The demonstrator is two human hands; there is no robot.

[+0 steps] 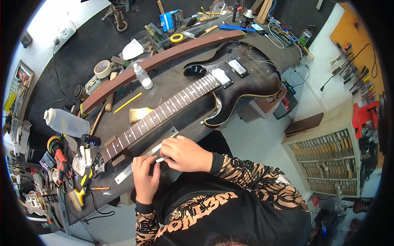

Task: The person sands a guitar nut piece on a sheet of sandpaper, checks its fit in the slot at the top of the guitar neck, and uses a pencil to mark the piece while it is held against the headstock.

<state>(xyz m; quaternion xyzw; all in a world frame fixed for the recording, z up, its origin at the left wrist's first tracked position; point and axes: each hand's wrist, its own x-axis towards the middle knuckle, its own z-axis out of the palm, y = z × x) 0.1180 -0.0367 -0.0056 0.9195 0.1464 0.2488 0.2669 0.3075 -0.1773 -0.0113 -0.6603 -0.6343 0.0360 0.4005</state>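
Note:
My right hand (186, 153) is closed at the bench's near edge, fingers pinched around a small pale strip (160, 160) whose exact kind I cannot make out. Facing it, my left hand (146, 176) is closed too, thumb and fingers meeting at the strip's other end. Under and behind both hands lies a metal ruler (124, 175). Just beyond is a dark electric guitar (256, 76), face up, its neck pointing to the near left. Pale strips cross its fretboard (158, 116). The headstock end sits by a wooden block (118, 160).
A long curved brown wooden beam (160, 60) runs behind the guitar. Between them stand a spray bottle (143, 76), a brush (140, 114) and a yellow pencil (128, 102). At left are a large plastic bottle (67, 122) and a red power tool (60, 164). A file rack (322, 160) stands right.

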